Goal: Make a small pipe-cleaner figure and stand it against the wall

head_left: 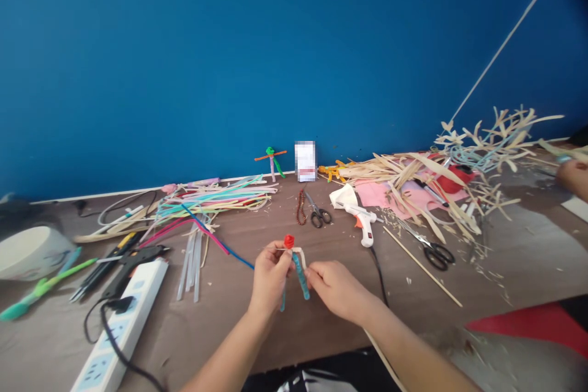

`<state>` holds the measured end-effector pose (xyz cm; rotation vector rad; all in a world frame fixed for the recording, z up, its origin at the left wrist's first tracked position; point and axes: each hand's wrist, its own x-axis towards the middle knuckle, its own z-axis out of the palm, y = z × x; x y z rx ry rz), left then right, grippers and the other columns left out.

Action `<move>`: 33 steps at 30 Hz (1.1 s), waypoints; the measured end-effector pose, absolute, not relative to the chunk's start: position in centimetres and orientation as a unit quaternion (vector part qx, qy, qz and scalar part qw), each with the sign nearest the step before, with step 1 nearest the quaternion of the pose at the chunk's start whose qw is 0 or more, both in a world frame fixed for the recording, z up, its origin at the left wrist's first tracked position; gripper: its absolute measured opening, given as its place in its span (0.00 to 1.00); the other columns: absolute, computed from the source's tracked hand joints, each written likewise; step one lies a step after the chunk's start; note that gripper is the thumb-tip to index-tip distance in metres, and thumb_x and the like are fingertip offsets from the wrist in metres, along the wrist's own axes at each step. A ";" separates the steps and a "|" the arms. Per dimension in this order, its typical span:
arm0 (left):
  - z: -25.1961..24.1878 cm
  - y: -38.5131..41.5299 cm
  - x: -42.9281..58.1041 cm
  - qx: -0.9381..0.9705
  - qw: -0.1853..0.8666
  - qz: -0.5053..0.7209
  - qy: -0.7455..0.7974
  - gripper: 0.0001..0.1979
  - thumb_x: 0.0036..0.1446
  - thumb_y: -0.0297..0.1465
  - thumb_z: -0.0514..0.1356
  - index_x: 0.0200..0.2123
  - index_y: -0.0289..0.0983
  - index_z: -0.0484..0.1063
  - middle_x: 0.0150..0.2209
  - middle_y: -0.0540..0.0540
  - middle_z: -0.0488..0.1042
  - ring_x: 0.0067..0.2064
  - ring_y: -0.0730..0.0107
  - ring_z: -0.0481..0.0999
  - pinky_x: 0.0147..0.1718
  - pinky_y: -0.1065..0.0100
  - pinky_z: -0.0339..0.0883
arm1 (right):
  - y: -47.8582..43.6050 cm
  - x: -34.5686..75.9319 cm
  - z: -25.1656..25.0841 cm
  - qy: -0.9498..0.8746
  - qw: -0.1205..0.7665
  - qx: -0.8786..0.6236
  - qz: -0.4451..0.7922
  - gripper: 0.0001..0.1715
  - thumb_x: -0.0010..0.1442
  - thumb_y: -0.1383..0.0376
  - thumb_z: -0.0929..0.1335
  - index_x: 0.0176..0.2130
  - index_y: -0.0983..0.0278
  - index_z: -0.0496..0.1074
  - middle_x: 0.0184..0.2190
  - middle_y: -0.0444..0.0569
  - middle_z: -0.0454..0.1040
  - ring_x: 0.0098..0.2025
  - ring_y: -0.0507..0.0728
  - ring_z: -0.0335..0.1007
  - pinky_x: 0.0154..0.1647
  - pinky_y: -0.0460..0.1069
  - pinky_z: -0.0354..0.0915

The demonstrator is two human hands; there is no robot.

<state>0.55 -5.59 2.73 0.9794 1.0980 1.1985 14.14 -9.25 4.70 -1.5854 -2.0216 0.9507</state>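
Over the table's near middle I hold a small pipe-cleaner figure (pixel 301 277) with a red coiled head, a cream arm and blue legs. My left hand (pixel 270 275) is closed on its upper body, just below the head, hiding much of the torso. My right hand (pixel 342 291) pinches the lower end of the bent cream arm, beside one blue leg. Against the wall stands another figure (pixel 271 162), with a green head and orange arms. A white glue gun (pixel 365 220) lies beyond my right hand, its cable running toward me.
Scissors (pixel 320 216) and a second pair (pixel 438 255) lie on the table. Pipe cleaners (pixel 215 199) are heaped behind left, near clear glue sticks (pixel 189 266). A power strip (pixel 124 327) and white bowl (pixel 32 251) stand left. Another person's hand (pixel 574 177) is far right.
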 end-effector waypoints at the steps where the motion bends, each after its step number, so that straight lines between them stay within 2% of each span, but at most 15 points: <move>1: 2.7 -5.5 0.5 0.434 0.563 0.511 0.483 0.08 0.44 0.32 0.57 0.28 0.35 0.64 0.17 0.55 0.64 0.18 0.80 0.60 0.18 0.77 0.52 | -9.6 14.1 5.2 -0.735 0.185 -0.567 0.322 0.19 0.60 0.62 0.56 0.24 0.65 0.66 0.21 0.44 0.68 0.23 0.49 0.59 0.24 0.44 0.47; 4: 3.0 -5.5 0.3 0.479 0.519 0.505 0.497 0.06 0.44 0.31 0.57 0.27 0.34 0.66 0.19 0.53 0.66 0.20 0.78 0.63 0.21 0.76 0.56 | -10.4 14.2 6.7 -0.750 0.175 -0.566 0.292 0.18 0.59 0.61 0.57 0.23 0.65 0.66 0.18 0.43 0.66 0.21 0.49 0.56 0.23 0.45 0.44; 8: 3.8 -5.7 0.2 0.518 0.520 0.469 0.491 0.06 0.43 0.30 0.58 0.26 0.34 0.68 0.20 0.51 0.67 0.21 0.77 0.63 0.21 0.75 0.55 | -9.8 15.4 7.8 -0.725 0.243 -0.569 0.303 0.18 0.59 0.60 0.56 0.24 0.65 0.65 0.17 0.41 0.62 0.21 0.48 0.54 0.22 0.44 0.45; 13: 4.2 -5.8 0.1 0.487 0.624 0.429 0.436 0.08 0.41 0.32 0.60 0.25 0.34 0.67 0.16 0.54 0.63 0.16 0.81 0.58 0.17 0.77 0.51 | -7.4 17.3 6.8 -0.665 0.322 -0.588 0.328 0.18 0.57 0.59 0.58 0.24 0.66 0.65 0.17 0.40 0.59 0.21 0.48 0.54 0.23 0.43 0.49; 16: 4.3 -5.9 0.1 0.420 0.696 0.426 0.396 0.09 0.41 0.33 0.61 0.26 0.34 0.66 0.19 0.53 0.66 0.17 0.82 0.59 0.17 0.77 0.53 | -6.6 17.5 5.7 -0.662 0.311 -0.581 0.357 0.20 0.57 0.58 0.58 0.22 0.67 0.65 0.15 0.39 0.56 0.20 0.48 0.52 0.22 0.43 0.49; 20: 4.4 -5.9 0.4 0.336 0.725 0.455 0.392 0.08 0.41 0.31 0.60 0.26 0.35 0.65 0.21 0.53 0.67 0.17 0.82 0.61 0.17 0.77 0.56 | -6.8 16.6 4.5 -0.664 0.275 -0.574 0.393 0.21 0.58 0.58 0.57 0.21 0.67 0.66 0.15 0.40 0.57 0.20 0.48 0.52 0.21 0.43 0.49; 27: 3.1 -5.5 0.7 0.358 0.646 0.505 0.447 0.07 0.44 0.32 0.58 0.25 0.35 0.63 0.16 0.54 0.65 0.18 0.80 0.62 0.20 0.76 0.57 | -8.9 14.8 4.9 -0.729 0.188 -0.595 0.282 0.20 0.59 0.62 0.55 0.22 0.65 0.64 0.19 0.45 0.66 0.22 0.49 0.56 0.23 0.45 0.44; 30: 2.8 -5.4 0.5 0.415 0.584 0.498 0.488 0.06 0.45 0.31 0.57 0.27 0.35 0.63 0.15 0.55 0.64 0.17 0.80 0.61 0.18 0.77 0.55 | -9.7 14.6 6.3 -0.750 0.169 -0.580 0.268 0.18 0.59 0.62 0.56 0.22 0.65 0.64 0.18 0.45 0.66 0.21 0.49 0.56 0.23 0.45 0.42; 33: 3.1 -5.5 0.4 0.466 0.546 0.478 0.506 0.05 0.45 0.30 0.56 0.28 0.35 0.63 0.15 0.56 0.63 0.17 0.79 0.60 0.17 0.77 0.52 | -10.0 15.0 7.6 -0.746 0.192 -0.568 0.290 0.17 0.58 0.61 0.58 0.21 0.65 0.62 0.16 0.41 0.61 0.20 0.48 0.52 0.22 0.45 0.42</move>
